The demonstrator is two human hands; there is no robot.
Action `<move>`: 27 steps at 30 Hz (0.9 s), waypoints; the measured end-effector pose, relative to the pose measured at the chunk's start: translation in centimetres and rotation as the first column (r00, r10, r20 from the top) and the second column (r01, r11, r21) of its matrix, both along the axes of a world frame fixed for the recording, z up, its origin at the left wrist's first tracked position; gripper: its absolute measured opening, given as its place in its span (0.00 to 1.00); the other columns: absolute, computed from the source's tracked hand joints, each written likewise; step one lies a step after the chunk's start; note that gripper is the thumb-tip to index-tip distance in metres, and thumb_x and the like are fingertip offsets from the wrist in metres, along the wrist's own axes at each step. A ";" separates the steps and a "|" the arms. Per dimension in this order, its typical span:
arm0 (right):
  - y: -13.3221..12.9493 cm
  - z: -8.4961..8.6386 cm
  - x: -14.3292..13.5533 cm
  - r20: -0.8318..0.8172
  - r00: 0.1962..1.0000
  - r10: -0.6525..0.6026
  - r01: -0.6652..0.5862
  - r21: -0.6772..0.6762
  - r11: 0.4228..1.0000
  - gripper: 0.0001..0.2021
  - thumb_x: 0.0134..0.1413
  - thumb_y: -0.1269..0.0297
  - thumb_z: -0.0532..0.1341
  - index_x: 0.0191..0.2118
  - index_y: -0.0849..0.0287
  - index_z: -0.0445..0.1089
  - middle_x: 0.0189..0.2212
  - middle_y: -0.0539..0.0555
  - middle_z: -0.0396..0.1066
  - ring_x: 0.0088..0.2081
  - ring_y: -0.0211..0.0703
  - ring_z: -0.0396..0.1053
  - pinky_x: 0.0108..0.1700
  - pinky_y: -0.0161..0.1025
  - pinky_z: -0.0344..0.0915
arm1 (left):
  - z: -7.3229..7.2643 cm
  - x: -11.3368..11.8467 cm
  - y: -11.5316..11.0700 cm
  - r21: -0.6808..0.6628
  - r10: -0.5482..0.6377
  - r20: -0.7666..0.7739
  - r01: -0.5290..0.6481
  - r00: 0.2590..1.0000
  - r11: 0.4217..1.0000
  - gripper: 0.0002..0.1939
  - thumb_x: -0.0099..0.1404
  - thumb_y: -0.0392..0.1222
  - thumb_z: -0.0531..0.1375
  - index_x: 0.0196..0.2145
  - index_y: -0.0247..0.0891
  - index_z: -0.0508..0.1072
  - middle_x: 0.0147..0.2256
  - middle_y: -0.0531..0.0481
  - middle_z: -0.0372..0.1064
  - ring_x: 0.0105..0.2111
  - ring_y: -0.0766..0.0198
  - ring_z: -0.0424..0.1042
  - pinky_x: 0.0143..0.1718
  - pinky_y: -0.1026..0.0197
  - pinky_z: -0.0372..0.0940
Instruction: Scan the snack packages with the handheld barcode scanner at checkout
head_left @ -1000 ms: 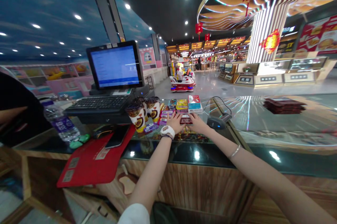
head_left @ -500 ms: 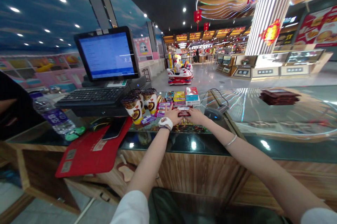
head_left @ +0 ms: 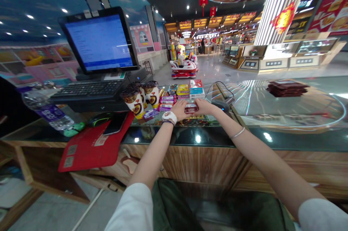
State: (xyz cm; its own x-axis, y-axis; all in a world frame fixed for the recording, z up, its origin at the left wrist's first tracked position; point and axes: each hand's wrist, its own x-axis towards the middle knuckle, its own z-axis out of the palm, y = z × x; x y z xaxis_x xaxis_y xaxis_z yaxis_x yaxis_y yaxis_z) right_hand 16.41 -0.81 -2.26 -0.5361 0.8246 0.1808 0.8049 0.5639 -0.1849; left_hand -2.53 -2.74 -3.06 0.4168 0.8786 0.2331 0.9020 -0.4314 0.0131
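Both of my hands are at the glass counter top, with a small flat dark-brown packet (head_left: 191, 108) between them. My left hand (head_left: 178, 110), with a white watch at its wrist, has its fingers closed on the packet's left end. At the opposite end, the fingers of my right hand (head_left: 203, 107) grip the packet; a thin bangle circles that forearm. Purple-wrapped snack packs (head_left: 168, 100) lie just left of my left hand. Small boxes, one yellow (head_left: 183, 89) and one red and blue (head_left: 196, 87), stand behind the hands.
Patterned lidded cups (head_left: 133, 103) stand beside the monitor (head_left: 100, 42) and keyboard (head_left: 84, 90). A phone (head_left: 115, 124) lies on a red mat (head_left: 95, 155), near a water bottle (head_left: 47, 111). A black device (head_left: 220, 106) with a cable sits by my right wrist. Brown packets (head_left: 287, 89) are stacked farther right.
The camera view has tilted down and shifted slightly. My fingers have closed around the brown packet's ends, and more of its face shows between the hands.
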 end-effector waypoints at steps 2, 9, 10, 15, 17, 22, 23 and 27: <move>0.3 -0.3 0.2 -0.032 0.999 0.008 -0.009 -0.037 0.999 0.30 0.47 0.56 0.72 0.52 0.65 0.64 0.53 0.70 0.69 0.54 0.60 0.70 0.53 0.51 0.66 | -0.2 0.0 0.1 -0.027 0.014 -0.024 -0.014 1.000 1.000 0.35 0.60 0.52 0.62 0.62 0.36 0.62 0.67 0.38 0.55 0.68 0.48 0.51 0.68 0.46 0.50; 0.8 -0.8 0.4 -0.032 0.998 0.048 -0.052 -0.149 0.987 0.32 0.53 0.55 0.68 0.59 0.65 0.62 0.57 0.69 0.68 0.56 0.57 0.70 0.56 0.47 0.66 | -0.4 0.4 0.4 -0.055 0.042 -0.072 -0.046 0.997 0.997 0.32 0.62 0.53 0.59 0.61 0.40 0.65 0.64 0.42 0.61 0.67 0.48 0.54 0.69 0.44 0.45; 0.8 -0.8 0.4 -0.029 0.998 0.049 -0.053 -0.149 0.988 0.32 0.53 0.55 0.67 0.60 0.65 0.62 0.58 0.69 0.68 0.56 0.58 0.70 0.56 0.47 0.65 | -0.4 0.4 0.4 -0.045 0.040 -0.059 -0.043 0.997 0.998 0.31 0.61 0.53 0.60 0.60 0.40 0.66 0.62 0.42 0.63 0.66 0.48 0.56 0.69 0.44 0.45; 0.6 -0.5 0.4 -0.020 0.997 0.072 -0.074 -0.153 0.986 0.31 0.53 0.56 0.67 0.60 0.63 0.63 0.56 0.66 0.70 0.55 0.57 0.71 0.55 0.46 0.66 | -0.2 0.0 0.6 0.018 0.031 -0.016 -0.030 0.999 0.999 0.29 0.57 0.53 0.64 0.54 0.41 0.69 0.51 0.43 0.72 0.56 0.50 0.68 0.67 0.44 0.48; 0.6 -0.3 0.4 -0.035 0.996 0.088 -0.092 -0.150 0.984 0.31 0.52 0.58 0.68 0.60 0.63 0.64 0.54 0.64 0.72 0.54 0.56 0.72 0.54 0.45 0.67 | -0.1 -0.2 0.6 0.038 0.037 -0.017 -0.036 0.999 0.999 0.30 0.54 0.54 0.65 0.52 0.40 0.69 0.47 0.44 0.73 0.54 0.50 0.70 0.67 0.45 0.49; 0.8 -0.5 0.4 -0.083 0.987 0.139 -0.143 -0.047 0.989 0.39 0.46 0.62 0.71 0.63 0.63 0.60 0.59 0.66 0.67 0.58 0.57 0.68 0.58 0.47 0.64 | 0.5 -0.3 0.0 0.126 0.018 0.038 -0.023 0.999 0.992 0.34 0.49 0.55 0.68 0.51 0.37 0.68 0.46 0.41 0.70 0.53 0.46 0.69 0.68 0.43 0.47; 0.9 -0.5 0.4 -0.097 0.984 0.152 -0.154 -0.006 0.988 0.42 0.44 0.62 0.71 0.65 0.63 0.57 0.61 0.67 0.64 0.61 0.58 0.65 0.60 0.48 0.62 | 0.8 -0.3 -0.2 0.156 -0.003 0.060 -0.007 0.998 0.988 0.34 0.49 0.55 0.68 0.51 0.37 0.67 0.47 0.41 0.70 0.54 0.46 0.68 0.68 0.41 0.46; 1.2 -0.1 1.2 -0.151 0.974 0.166 -0.144 0.144 0.979 0.52 0.41 0.59 0.73 0.70 0.65 0.47 0.68 0.72 0.49 0.69 0.63 0.50 0.66 0.57 0.53 | 2.0 -0.1 -1.1 0.289 -0.068 0.111 0.034 0.992 0.957 0.34 0.49 0.53 0.68 0.52 0.39 0.66 0.51 0.40 0.66 0.56 0.44 0.65 0.69 0.39 0.43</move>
State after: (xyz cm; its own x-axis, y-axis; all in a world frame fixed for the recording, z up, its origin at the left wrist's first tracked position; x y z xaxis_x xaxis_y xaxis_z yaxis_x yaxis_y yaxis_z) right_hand 17.57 0.37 -2.37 -0.6102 0.6969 0.3767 0.6713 0.7074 -0.2213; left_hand -2.60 -3.80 -1.04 0.4136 0.7462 0.5217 0.8783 -0.4780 -0.0125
